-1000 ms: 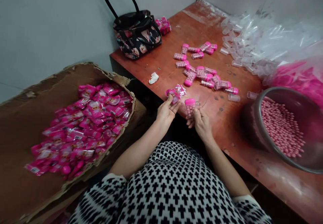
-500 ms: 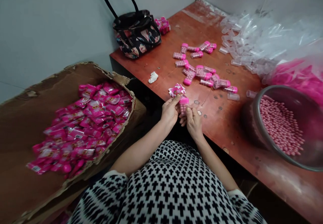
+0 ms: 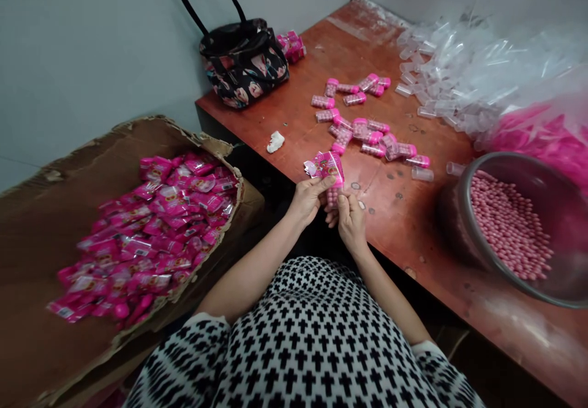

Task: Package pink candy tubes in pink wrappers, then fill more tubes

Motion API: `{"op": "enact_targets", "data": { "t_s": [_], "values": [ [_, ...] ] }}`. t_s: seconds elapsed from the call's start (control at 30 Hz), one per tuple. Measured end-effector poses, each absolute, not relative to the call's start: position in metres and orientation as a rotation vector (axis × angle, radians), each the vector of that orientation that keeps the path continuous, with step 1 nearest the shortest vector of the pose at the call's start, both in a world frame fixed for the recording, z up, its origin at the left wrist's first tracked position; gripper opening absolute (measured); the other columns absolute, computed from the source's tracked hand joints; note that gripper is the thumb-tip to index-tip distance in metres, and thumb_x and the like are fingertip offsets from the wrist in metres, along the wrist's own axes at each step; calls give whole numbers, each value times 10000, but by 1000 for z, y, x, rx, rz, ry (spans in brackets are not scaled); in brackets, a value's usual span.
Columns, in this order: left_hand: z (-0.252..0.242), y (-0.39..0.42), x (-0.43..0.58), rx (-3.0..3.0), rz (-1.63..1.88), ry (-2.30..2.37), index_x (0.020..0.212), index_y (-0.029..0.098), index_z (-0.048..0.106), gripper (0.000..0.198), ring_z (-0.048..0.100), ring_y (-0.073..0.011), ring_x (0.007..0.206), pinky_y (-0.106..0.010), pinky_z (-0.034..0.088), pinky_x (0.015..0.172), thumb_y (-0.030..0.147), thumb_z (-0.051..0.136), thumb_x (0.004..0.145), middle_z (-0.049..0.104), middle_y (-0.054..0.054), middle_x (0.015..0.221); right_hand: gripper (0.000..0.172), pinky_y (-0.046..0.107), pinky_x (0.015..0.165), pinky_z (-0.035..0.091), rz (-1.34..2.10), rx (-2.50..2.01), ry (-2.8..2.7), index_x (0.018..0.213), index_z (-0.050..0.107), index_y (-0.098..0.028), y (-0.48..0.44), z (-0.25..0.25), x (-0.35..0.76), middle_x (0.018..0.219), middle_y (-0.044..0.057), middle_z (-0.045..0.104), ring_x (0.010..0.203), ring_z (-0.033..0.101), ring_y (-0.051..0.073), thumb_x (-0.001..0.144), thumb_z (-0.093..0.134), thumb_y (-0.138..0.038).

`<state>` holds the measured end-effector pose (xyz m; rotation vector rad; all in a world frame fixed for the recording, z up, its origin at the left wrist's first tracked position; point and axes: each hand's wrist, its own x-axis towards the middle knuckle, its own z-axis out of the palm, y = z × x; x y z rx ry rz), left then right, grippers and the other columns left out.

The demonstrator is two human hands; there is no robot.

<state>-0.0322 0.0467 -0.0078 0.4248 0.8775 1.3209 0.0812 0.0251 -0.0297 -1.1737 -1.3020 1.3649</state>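
Note:
At the front edge of the table, my right hand point(image 3: 353, 219) is closed on the lower part of a small clear bottle point(image 3: 334, 196) filled with pink candy balls. My left hand point(image 3: 305, 202) pinches a pink printed wrapper point(image 3: 331, 164) at the bottle's upper end, thumb on top. The wrapper covers the cap area; how far down it reaches is partly hidden by my fingers. More filled bottles with pink caps point(image 3: 341, 141) lie scattered on the table beyond my hands.
A cardboard box point(image 3: 87, 151) of wrapped pink bottles point(image 3: 169, 212) stands at left. To the right are a grey bucket point(image 3: 452, 218) with pink balls point(image 3: 509, 224), clear empty tubes point(image 3: 452, 83) and a bag of pink pieces point(image 3: 546, 126). A floral handbag point(image 3: 248, 71) sits at the back left.
The wrapper, earlier lying beyond the bottle with the pink cap showing, now sits over the bottle's top end. My left thumb has shifted onto it. The view has moved slightly.

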Motion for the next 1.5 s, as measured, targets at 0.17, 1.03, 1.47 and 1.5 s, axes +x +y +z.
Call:
{"op": "enact_targets", "data": {
  "t_s": [0.17, 1.03, 1.47, 1.5],
  "values": [
    [-5, 43, -32, 573, 1248, 925, 571, 106, 593, 333, 487, -90, 367, -220, 379, 365, 372, 790, 605, 540, -6, 481, 317, 160, 339, 424, 1514, -1062, -1153, 853, 483, -197, 33, -30, 80, 622, -52, 587, 403, 531, 60, 874, 453, -512],
    [-12, 20, -98, 617, 1879, 1274, 1140, 218, 619, 570, 655, -223, 1000, -413, 466, 949, 647, 465, 797, 701, -93, 1056, 281, 163, 406, 462, 1491, -1065, -1247, 791, 519, -192, 49, -20, 82, 645, -35, 653, 452, 583, 66, 803, 599, -461],
    [-67, 92, -77, 1909, 1206, 1998, 959, 259, 711, 189, 504, -252, 1226, -538, 220, 1117, 307, 563, 852, 640, -33, 1206, 259, 183, 433, 442, 1426, -1157, -1378, 755, 537, -194, 59, -19, 90, 616, -32, 623, 465, 553, 74, 810, 588, -442],
    [-69, 91, -76, 1912, 1246, 1988, 950, 253, 714, 189, 516, -249, 1214, -532, 230, 1115, 307, 560, 855, 647, -34, 1194, 254, 188, 451, 451, 1402, -1161, -1380, 759, 540, -195, 63, -20, 89, 631, -31, 619, 487, 559, 77, 810, 590, -438]
  ]
}}
